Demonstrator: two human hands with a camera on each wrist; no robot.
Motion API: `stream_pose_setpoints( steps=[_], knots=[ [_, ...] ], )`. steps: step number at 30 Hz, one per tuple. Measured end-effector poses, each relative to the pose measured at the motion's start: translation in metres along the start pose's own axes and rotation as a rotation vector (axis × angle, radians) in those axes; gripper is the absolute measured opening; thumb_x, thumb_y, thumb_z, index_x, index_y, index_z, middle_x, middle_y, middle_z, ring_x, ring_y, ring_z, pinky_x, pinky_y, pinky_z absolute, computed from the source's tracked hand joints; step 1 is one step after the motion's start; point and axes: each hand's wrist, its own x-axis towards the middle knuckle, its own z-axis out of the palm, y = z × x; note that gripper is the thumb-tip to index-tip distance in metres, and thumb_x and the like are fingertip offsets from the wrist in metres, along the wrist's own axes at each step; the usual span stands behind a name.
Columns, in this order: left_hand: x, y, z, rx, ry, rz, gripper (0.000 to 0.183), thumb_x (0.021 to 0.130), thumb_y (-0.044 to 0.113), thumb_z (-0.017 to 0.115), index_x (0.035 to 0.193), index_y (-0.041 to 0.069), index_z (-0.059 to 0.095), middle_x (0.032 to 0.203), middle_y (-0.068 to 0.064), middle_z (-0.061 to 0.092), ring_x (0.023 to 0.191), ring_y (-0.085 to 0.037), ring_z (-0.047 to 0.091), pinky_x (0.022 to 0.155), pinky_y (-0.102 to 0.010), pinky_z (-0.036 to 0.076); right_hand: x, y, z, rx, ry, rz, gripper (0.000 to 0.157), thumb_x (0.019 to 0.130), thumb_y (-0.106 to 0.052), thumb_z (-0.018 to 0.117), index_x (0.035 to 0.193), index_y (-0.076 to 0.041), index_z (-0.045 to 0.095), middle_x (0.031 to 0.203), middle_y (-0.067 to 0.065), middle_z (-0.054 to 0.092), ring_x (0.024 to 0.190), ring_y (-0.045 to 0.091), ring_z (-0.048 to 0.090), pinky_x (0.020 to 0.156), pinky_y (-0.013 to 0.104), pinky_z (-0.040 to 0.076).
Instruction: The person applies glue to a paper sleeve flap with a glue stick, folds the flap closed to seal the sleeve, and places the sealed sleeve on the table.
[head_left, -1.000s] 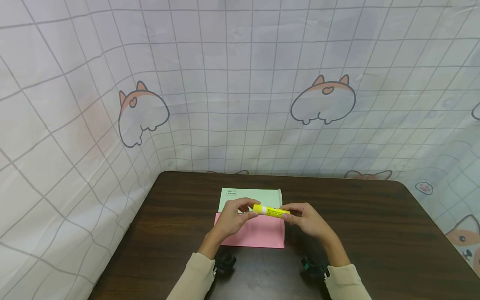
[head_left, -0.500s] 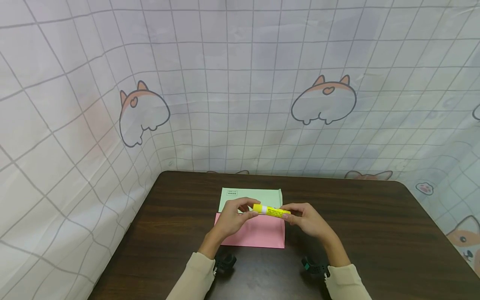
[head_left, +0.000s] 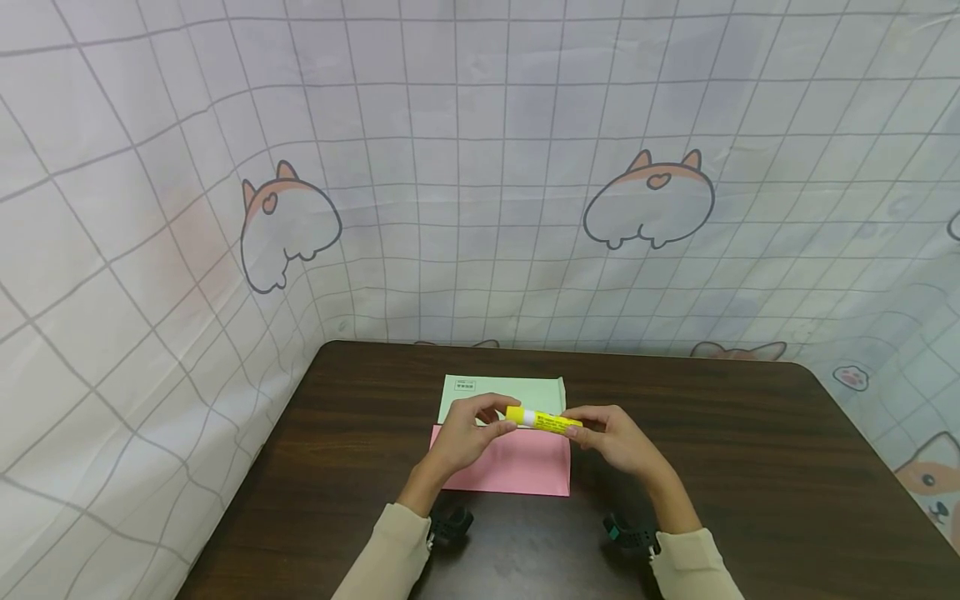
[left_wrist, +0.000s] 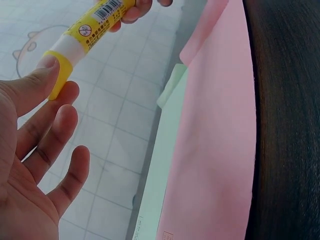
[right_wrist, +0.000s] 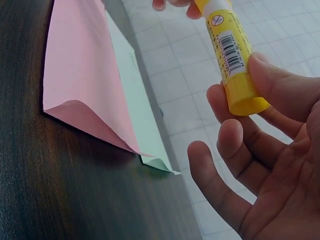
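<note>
A yellow glue stick (head_left: 547,422) with a white band is held level above two envelopes. My left hand (head_left: 467,433) pinches its yellow cap (left_wrist: 61,75) between thumb and index finger. At the other end, my right hand (head_left: 611,435) grips the base (right_wrist: 245,95) between thumb and fingers. The cap is on the stick. Beneath the hands lies a pink envelope (head_left: 510,467), its near edge toward me. Behind it is a pale green envelope (head_left: 517,388), partly covered by the pink one and my left hand. In the right wrist view, the pink envelope's side flap lifts slightly.
The dark wooden table (head_left: 360,417) carries the envelopes near its middle. A white gridded cloth (head_left: 480,208) with cartoon dog prints hangs behind the table and along its left side. Black straps with devices (head_left: 450,525) sit at both wrists.
Both hands and the glue stick keep nearly the same place. The whole head view has shifted very slightly.
</note>
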Motion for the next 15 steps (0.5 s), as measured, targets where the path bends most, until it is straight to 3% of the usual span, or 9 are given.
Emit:
stream_pose_setpoints(
  steps=[15],
  knots=[
    [-0.0006, 0.0005, -0.0012, -0.023, 0.013, -0.007, 0.030, 0.090, 0.019, 0.079, 0.119, 0.022, 0.075, 0.101, -0.001, 0.072, 0.086, -0.016, 0.062, 0.072, -0.027, 0.053, -0.0005, -0.0031, -0.0002, 0.014, 0.007, 0.007, 0.031, 0.097, -0.017, 0.070, 0.124, -0.002, 0.072, 0.110, 0.016, 0.072, 0.091, 0.034, 0.066, 0.078, 0.043, 0.059]
  ],
)
